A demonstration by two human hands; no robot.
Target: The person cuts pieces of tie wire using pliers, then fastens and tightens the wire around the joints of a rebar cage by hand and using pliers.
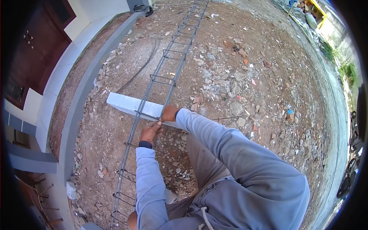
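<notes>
A long steel rebar cage (173,57) with cross stirrups runs from the lower left to the top of the view. It passes over a white rectangular block (124,102) lying on the ground. My left hand (150,132) pinches at the cage's right-hand bar, near a stirrup just above the block. Against that same bar, my right hand (169,113) is closed, its fingertips close to those of the left. Whatever the fingers of either hand grip is too small or hidden to make out. Dark bands circle both wrists.
Rubble and broken brick (242,53) cover the dirt ground. A low grey kerb (82,90) borders a tiled porch on the left. A thin rod (230,117) lies right of my hands. Black sandals (149,11) rest at the top, and a concrete strip (330,126) edges the right.
</notes>
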